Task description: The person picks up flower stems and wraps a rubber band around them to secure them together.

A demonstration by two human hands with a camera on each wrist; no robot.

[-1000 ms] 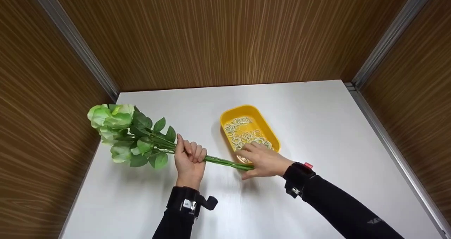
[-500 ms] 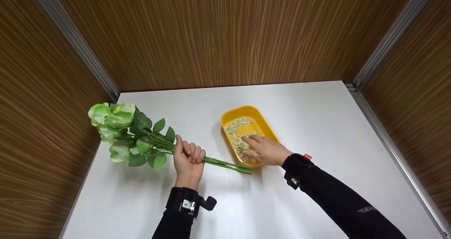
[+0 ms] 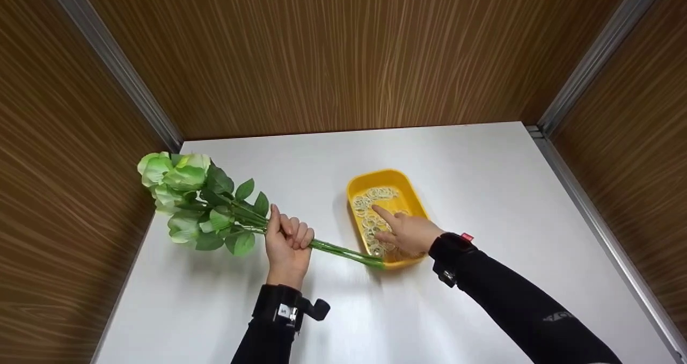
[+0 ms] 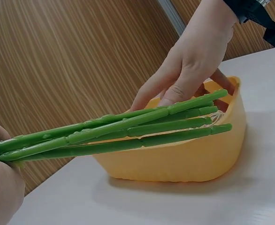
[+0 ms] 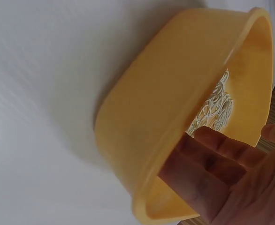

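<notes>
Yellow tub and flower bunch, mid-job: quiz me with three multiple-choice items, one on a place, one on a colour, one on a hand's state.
1. Where are the fingers of the right hand?
A. Inside the yellow tub, on the rubber bands
B. Flat on the table
C. Round the flower heads

2. What colour are the stems?
A. Brown
B. Green
C. White

3. What is the left hand doing?
A. Lying open on the table
B. Reaching into the tub
C. Gripping the flower bunch round its stems

Key: 1 A, the head view shows the fingers down among the bands in the tub. 2 B, the left wrist view shows bright green stems. 3 C, its fingers curl round the stems just below the leaves.
</notes>
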